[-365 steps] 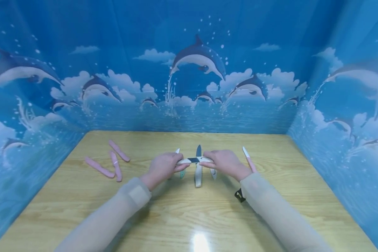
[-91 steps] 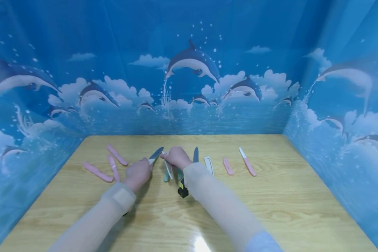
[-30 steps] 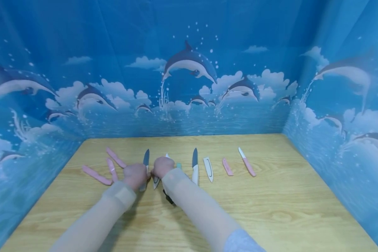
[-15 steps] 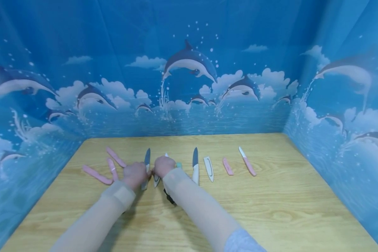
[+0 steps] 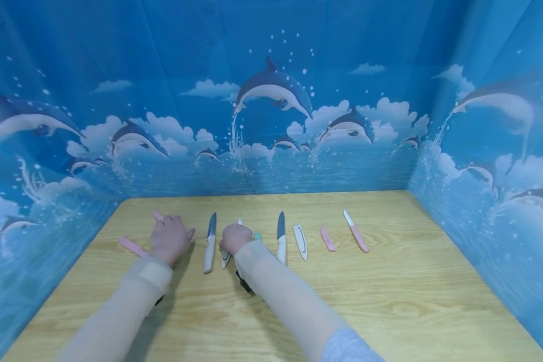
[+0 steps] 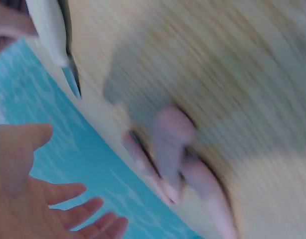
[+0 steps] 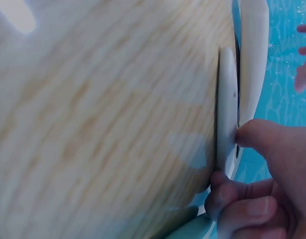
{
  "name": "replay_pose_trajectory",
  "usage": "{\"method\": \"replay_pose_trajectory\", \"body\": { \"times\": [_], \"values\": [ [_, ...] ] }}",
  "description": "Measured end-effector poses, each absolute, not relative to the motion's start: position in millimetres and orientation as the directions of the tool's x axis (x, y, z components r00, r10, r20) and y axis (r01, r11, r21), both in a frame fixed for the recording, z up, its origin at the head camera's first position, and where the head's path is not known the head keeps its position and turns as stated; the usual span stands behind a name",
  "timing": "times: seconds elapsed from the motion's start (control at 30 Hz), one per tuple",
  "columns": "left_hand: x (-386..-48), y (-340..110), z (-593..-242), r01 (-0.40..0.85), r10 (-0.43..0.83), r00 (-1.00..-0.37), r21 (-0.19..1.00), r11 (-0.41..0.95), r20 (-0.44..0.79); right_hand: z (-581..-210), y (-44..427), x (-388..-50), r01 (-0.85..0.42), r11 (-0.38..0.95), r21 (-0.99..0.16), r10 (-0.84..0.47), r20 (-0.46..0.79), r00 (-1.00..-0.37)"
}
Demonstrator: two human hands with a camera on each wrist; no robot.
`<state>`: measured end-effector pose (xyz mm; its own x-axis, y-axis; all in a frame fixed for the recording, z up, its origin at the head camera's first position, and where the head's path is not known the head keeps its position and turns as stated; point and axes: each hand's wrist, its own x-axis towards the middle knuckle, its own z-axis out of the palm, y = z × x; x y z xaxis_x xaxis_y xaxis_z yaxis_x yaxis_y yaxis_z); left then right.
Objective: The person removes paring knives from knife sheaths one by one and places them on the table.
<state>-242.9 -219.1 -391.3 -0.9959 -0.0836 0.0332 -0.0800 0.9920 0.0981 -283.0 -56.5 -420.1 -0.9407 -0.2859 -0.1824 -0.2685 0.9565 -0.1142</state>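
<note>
My left hand [image 5: 169, 240] hovers with spread fingers over the pink pieces at the left; in the left wrist view nothing is between its fingers. Below it lie a pink-handled piece [image 6: 170, 144] and two other slender pink pieces, partly hidden by the hand in the head view. My right hand [image 5: 236, 239] pinches a white knife sheath [image 7: 227, 109] lying on the table, thumb on one side and fingers on the other. Just left of that sheath rests a white-handled kitchen knife [image 5: 209, 256] with a dark blade, pointing away.
Beyond the right hand, a green piece [image 5: 257, 236] is mostly hidden. Farther right lie another white-handled knife [image 5: 281, 241], a white sheath [image 5: 300, 244], a pink sheath [image 5: 328, 239] and a pink-handled paring knife [image 5: 356, 236]. A dolphin-print curtain [image 5: 271, 166] borders the table.
My left hand has let go of the white-handled knife, leaving it on the table, and has moved left over the pink pieces. My right hand stays at the white sheath.
</note>
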Motion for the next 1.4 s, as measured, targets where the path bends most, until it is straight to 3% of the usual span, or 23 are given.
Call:
{"method": "replay_pose_trajectory", "body": {
  "times": [0.17,0.33,0.67,1.13,1.4],
  "values": [
    [-243.3,-237.0,-388.2,-0.194,-0.182,-0.981,0.253,0.948,-0.072,-420.3,-54.8,-283.8,-0.264,0.958,-0.114,-0.281,-0.181,-0.942],
    [-241.9,-242.7,-388.2,-0.295,-0.242,-0.95,0.318,0.901,-0.195,-426.2,-52.8,-285.6,-0.262,0.957,-0.125,-0.281,-0.174,-0.944],
    [-256.1,-236.8,-394.6,-0.449,-0.352,-0.879,0.313,0.837,-0.321,-434.2,-54.0,-285.0,-0.26,0.957,-0.126,-0.279,-0.167,-0.946],
    [-280.9,-239.7,-417.5,-0.489,-0.374,-0.851,0.296,0.821,-0.367,-425.7,-58.8,-279.3,-0.255,0.96,-0.112,-0.271,-0.157,-0.95],
    [-275.3,-233.2,-401.5,-0.436,-0.328,-0.88,0.309,0.845,-0.342,-421.2,-58.0,-283.1,-0.244,0.962,-0.125,-0.262,-0.162,-0.951]
  ]
}}
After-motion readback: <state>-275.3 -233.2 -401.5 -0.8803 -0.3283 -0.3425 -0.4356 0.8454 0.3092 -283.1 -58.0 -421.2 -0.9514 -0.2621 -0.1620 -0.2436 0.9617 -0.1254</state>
